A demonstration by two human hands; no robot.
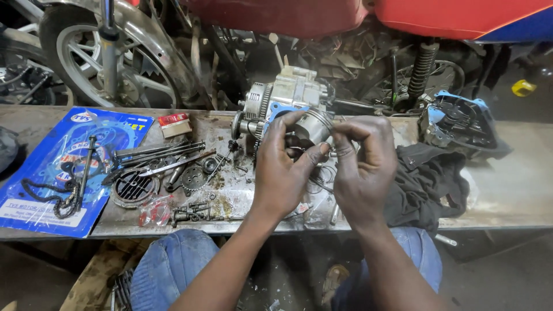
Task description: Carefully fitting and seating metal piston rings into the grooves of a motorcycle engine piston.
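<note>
Both hands hold a piston over the bench, in front of the engine block.

The left hand (282,167) has its grip closed around the silver piston (314,128); the right hand (363,167) pinches narrowly at its lower edge, on something too small to tell. The engine block (288,92) stands stripped, so assembly looks barely begun: bolts (158,152), a sprocket (193,177) and a blue gasket packet (69,167) lie loose on the bench (507,196).

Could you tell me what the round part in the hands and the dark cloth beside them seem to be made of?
The round silvery piston, held by the left hand and right hand, looks like bare metal, probably aluminium: dull grey sheen, grooved rim. The black crumpled cloth seems soft woven fabric: it folds limply, matte.
</note>
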